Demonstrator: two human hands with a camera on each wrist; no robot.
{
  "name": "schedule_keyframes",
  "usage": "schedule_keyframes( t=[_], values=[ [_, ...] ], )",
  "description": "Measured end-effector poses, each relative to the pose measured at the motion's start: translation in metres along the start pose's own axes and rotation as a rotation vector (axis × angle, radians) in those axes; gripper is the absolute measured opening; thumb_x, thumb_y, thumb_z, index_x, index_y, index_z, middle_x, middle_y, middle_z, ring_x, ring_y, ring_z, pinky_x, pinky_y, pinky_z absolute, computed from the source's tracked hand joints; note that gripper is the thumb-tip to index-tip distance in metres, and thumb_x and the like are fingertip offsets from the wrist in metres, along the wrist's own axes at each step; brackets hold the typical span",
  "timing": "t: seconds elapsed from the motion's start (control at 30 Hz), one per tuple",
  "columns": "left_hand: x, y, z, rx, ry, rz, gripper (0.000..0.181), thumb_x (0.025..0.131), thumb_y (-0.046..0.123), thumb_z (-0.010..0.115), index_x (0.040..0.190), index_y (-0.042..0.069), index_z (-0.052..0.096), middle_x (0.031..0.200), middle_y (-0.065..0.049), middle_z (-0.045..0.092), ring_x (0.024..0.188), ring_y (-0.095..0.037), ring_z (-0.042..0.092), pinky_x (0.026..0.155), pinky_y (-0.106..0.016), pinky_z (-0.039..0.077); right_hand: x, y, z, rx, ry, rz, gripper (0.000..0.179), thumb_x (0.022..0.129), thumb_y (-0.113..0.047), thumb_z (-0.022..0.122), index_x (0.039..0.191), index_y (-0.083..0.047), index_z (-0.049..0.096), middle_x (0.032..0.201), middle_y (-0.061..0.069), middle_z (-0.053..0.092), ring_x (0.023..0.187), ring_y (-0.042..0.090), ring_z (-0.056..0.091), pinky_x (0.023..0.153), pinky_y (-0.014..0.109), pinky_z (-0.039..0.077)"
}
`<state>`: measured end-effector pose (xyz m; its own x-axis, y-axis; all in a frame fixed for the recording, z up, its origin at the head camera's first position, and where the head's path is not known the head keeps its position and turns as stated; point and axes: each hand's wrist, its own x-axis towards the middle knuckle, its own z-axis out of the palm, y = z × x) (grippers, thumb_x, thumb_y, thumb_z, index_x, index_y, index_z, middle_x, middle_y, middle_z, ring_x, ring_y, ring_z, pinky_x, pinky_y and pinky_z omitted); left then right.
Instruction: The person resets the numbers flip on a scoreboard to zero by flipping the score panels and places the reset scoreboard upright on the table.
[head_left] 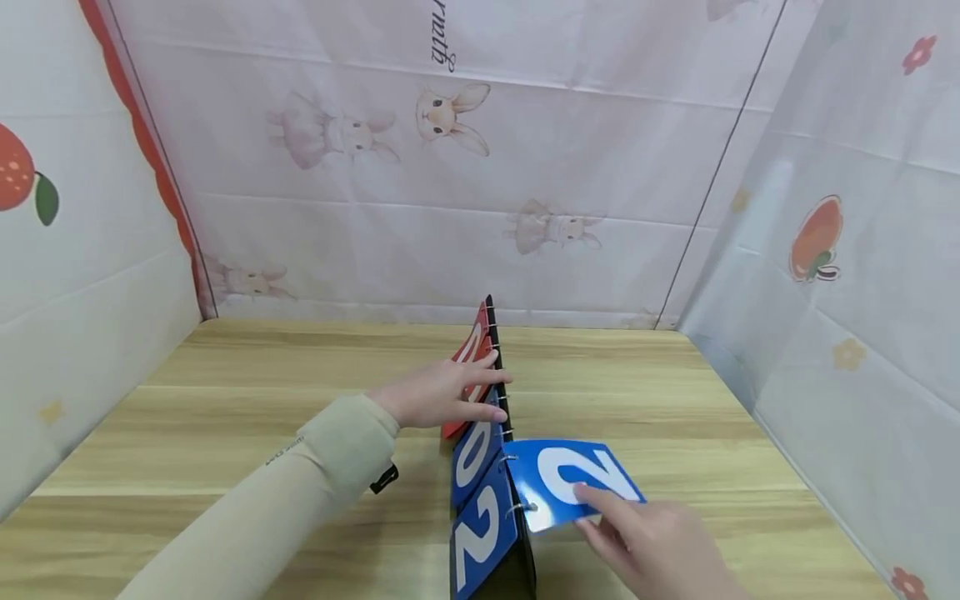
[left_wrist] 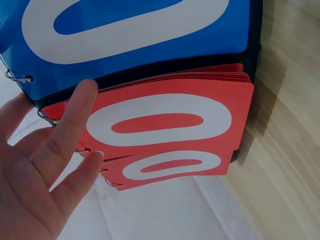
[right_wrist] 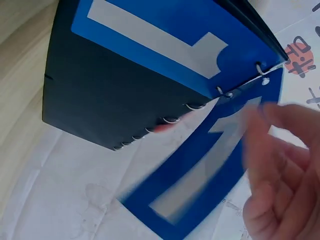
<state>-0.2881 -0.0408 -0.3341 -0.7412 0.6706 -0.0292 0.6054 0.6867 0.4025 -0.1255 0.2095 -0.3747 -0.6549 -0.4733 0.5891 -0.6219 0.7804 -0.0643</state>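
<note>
A black flip scoreboard (head_left: 525,542) stands tent-like on the table, with number cards on metal rings along its top edge. Blue cards showing 2 (head_left: 483,533) and 0 (head_left: 476,458) hang on its left side near the front, and red 0 cards (left_wrist: 160,117) hang farther back. My left hand (head_left: 450,392) rests across the top edge with its fingers spread and fairly straight. At the near end my right hand (head_left: 645,533) pinches the outer edge of a raised blue card (head_left: 570,475) showing 2. That card's underside shows a 1 in the right wrist view, where the fingers are blurred.
The wood-grain table (head_left: 315,358) extends on both sides of the scoreboard. A pale printed cloth (head_left: 390,208) with rabbits hangs behind it, and similar cloths (head_left: 825,333) enclose the sides. Another blue card (right_wrist: 165,42) showing 1 lies against the scoreboard's right face.
</note>
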Motion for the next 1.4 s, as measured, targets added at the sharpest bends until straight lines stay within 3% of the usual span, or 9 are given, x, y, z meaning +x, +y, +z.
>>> schedule_keyframes(
  t=[0.1,0.2,0.37,0.4,0.53,0.67,0.77,1.0,1.4],
  values=[
    [0.001,0.001,0.001,0.003,-0.001,0.004,0.065,0.081,0.063,0.055,0.139,0.039,0.040,0.153,0.005,0.018,0.135,-0.028,0.029,0.101,-0.051,0.033,0.000,-0.005,-0.003,-0.049,0.151,0.017,0.037,0.092,-0.046,0.051,0.096,-0.015,0.071,0.069,-0.013,0.066,0.055,-0.004,0.056,0.053,0.008,0.042],
    [0.002,0.001,0.002,0.000,-0.007,0.008,0.065,0.081,0.062,0.055,0.140,0.039,0.040,0.153,0.005,0.018,0.136,-0.027,0.028,0.102,-0.050,0.032,0.003,-0.007,-0.004,-0.008,0.272,-0.022,0.046,0.095,-0.047,0.042,0.100,-0.012,0.071,0.079,-0.007,0.070,0.062,0.003,0.064,0.056,0.012,0.047],
    [0.000,-0.003,-0.001,-0.039,0.001,0.032,0.064,0.083,0.059,0.056,0.141,0.034,0.041,0.153,0.003,0.017,0.136,-0.028,0.027,0.103,-0.049,0.031,0.016,-0.013,0.009,0.104,0.384,-0.245,0.044,0.096,-0.035,0.050,0.115,0.003,0.062,0.087,0.009,0.071,0.063,0.011,0.065,0.055,0.015,0.049],
    [-0.001,-0.005,-0.001,-0.052,0.006,0.044,0.061,0.084,0.057,0.057,0.139,0.033,0.044,0.151,0.001,0.026,0.132,-0.028,0.035,0.101,-0.048,0.034,0.020,-0.016,0.013,0.119,0.387,-0.287,0.046,0.095,-0.034,0.051,0.117,0.005,0.059,0.089,0.010,0.070,0.065,0.011,0.064,0.056,0.016,0.049],
    [-0.011,-0.012,-0.003,-0.068,0.009,0.045,0.058,0.086,0.050,0.059,0.139,0.029,0.045,0.151,-0.003,0.026,0.117,-0.027,0.052,0.097,-0.044,0.039,0.034,-0.030,0.036,0.139,0.285,-0.463,0.053,0.090,-0.032,0.060,0.126,0.006,0.051,0.117,0.017,0.061,0.092,0.016,0.064,0.074,0.023,0.051],
    [-0.015,-0.012,-0.002,-0.011,0.019,0.022,0.065,0.084,0.059,0.055,0.141,0.033,0.041,0.153,-0.001,0.018,0.123,-0.028,0.046,0.094,-0.046,0.042,0.035,-0.038,0.048,0.146,0.112,-0.484,0.049,0.083,-0.027,0.071,0.126,-0.011,0.055,0.136,0.008,0.049,0.117,0.017,0.051,0.091,0.029,0.045],
    [-0.010,-0.009,0.000,0.020,0.048,0.036,0.066,0.083,0.062,0.053,0.141,0.033,0.041,0.153,0.000,0.021,0.134,-0.032,0.031,0.092,-0.049,0.043,0.032,-0.038,0.049,0.150,0.070,-0.448,0.038,0.082,-0.026,0.072,0.118,-0.020,0.060,0.134,0.001,0.051,0.118,0.015,0.048,0.093,0.029,0.044],
    [-0.006,-0.007,0.003,0.012,0.053,0.007,0.064,0.082,0.059,0.057,0.139,0.034,0.043,0.152,0.001,0.023,0.133,-0.031,0.033,0.089,-0.047,0.046,0.030,-0.037,0.048,0.145,0.034,-0.447,0.023,0.088,-0.027,0.066,0.109,-0.022,0.063,0.128,-0.003,0.056,0.115,0.015,0.049,0.092,0.027,0.044],
    [0.004,-0.003,0.001,0.023,0.027,0.043,0.066,0.082,0.060,0.055,0.141,0.034,0.041,0.153,0.001,0.020,0.134,-0.031,0.031,0.091,-0.046,0.045,0.029,-0.030,0.046,0.162,0.040,-0.444,0.013,0.088,-0.023,0.066,0.100,-0.018,0.061,0.120,-0.002,0.060,0.115,0.015,0.051,0.093,0.029,0.044]
  ],
)
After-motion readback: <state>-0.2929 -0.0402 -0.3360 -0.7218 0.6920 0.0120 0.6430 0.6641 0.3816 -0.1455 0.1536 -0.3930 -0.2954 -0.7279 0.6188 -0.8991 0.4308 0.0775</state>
